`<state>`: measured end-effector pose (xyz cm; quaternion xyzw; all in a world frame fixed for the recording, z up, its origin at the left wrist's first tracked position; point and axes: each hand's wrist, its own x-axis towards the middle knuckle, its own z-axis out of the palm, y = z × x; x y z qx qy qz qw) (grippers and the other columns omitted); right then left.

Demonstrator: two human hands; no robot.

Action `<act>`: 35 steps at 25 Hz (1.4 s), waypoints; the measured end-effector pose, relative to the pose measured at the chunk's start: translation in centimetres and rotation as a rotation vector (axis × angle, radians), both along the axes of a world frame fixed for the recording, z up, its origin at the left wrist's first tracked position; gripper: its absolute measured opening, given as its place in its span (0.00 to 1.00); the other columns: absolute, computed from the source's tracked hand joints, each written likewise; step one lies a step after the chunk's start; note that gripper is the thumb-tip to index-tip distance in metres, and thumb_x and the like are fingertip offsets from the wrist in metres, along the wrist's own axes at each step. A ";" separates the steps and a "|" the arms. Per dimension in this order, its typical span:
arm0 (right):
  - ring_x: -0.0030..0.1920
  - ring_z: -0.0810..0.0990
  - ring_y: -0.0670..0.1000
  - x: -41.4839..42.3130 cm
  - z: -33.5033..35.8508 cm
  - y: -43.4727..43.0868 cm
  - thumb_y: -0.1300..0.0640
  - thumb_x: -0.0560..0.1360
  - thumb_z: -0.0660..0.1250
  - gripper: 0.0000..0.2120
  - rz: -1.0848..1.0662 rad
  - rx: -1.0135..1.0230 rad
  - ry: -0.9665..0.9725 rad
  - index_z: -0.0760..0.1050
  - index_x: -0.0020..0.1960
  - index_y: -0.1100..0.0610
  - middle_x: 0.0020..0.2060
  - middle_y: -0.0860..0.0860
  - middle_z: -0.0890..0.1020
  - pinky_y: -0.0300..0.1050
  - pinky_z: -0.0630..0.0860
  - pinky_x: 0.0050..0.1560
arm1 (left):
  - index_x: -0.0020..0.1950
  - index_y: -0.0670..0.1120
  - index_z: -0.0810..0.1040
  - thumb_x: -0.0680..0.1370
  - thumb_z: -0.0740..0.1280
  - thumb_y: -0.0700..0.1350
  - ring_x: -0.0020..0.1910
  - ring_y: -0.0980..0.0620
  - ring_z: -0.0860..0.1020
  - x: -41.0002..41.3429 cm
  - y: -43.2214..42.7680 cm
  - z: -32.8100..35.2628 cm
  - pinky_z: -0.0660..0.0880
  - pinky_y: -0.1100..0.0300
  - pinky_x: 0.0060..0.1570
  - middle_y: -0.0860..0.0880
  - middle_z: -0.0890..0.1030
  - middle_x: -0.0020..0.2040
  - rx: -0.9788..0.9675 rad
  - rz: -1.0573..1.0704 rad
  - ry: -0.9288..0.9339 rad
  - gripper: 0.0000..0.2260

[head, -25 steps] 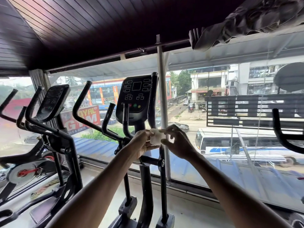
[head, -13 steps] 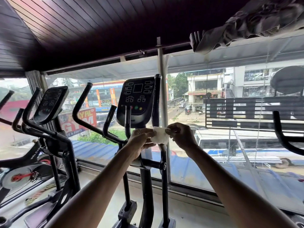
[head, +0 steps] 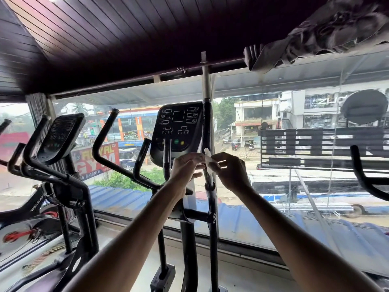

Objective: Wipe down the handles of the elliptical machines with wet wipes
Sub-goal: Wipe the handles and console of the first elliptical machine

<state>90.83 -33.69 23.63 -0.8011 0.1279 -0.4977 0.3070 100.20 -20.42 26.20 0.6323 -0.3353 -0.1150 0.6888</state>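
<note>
A black elliptical machine stands in front of me, its console [head: 177, 127] at the centre. A white wet wipe [head: 207, 158] is pinched between my left hand [head: 186, 167] and my right hand [head: 229, 170], folded narrow and held upright. Both hands hover just in front of the machine's right upright handle [head: 207, 127], level with the console's lower edge. The curved left handle [head: 105, 135] rises to the left, and two short inner grips [head: 141, 161] stand beside the console.
A second elliptical with its own console [head: 61, 135] stands at the left, an exercise bike [head: 21, 226] beyond it. Another machine's curved handle [head: 362, 175] shows at the right edge. A big window with a metal post [head: 206, 85] runs behind everything.
My hands rose with the wipe from below the console to its lower edge. The wipe went from a flat square to a narrow upright fold.
</note>
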 end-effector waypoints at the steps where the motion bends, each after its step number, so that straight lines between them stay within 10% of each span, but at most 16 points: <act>1: 0.42 0.84 0.43 0.3 0.2 -0.2 0.54 0.76 0.75 0.06 -0.016 -0.001 -0.023 0.84 0.52 0.50 0.43 0.44 0.87 0.41 0.79 0.46 | 0.48 0.49 0.85 0.81 0.68 0.39 0.53 0.48 0.85 0.3 -0.1 0.1 0.83 0.50 0.55 0.48 0.87 0.50 -0.011 0.018 -0.020 0.08; 10: 0.47 0.84 0.55 5.9 5.0 -6.8 0.56 0.75 0.75 0.08 -0.174 -0.190 -0.174 0.86 0.53 0.56 0.46 0.54 0.87 0.42 0.71 0.50 | 0.54 0.46 0.83 0.80 0.65 0.34 0.54 0.49 0.84 4.7 -5.8 2.4 0.79 0.48 0.62 0.50 0.85 0.49 -0.026 0.172 -0.147 0.10; 24: 0.43 0.84 0.62 19.7 14.4 -22.1 0.60 0.76 0.72 0.10 -0.083 -0.528 -0.375 0.84 0.55 0.63 0.45 0.60 0.83 0.54 0.82 0.43 | 0.59 0.53 0.84 0.71 0.69 0.56 0.56 0.52 0.83 12.3 -18.7 7.8 0.78 0.47 0.61 0.55 0.86 0.54 0.025 0.485 -0.320 0.18; 27: 0.41 0.83 0.61 21.2 15.5 -23.3 0.60 0.76 0.74 0.07 -0.027 -0.665 -0.330 0.86 0.52 0.61 0.45 0.58 0.82 0.49 0.81 0.41 | 0.52 0.54 0.85 0.77 0.72 0.47 0.52 0.54 0.83 13.2 -19.2 7.6 0.78 0.52 0.60 0.56 0.86 0.49 0.015 0.459 -0.285 0.05; 35: 0.42 0.84 0.52 21.8 18.6 -24.5 0.61 0.76 0.76 0.03 0.089 -0.833 -0.161 0.87 0.49 0.59 0.46 0.52 0.83 0.40 0.74 0.46 | 0.54 0.56 0.86 0.77 0.69 0.51 0.53 0.54 0.84 14.7 -19.4 6.2 0.78 0.48 0.60 0.56 0.87 0.50 -0.093 0.362 -0.181 0.09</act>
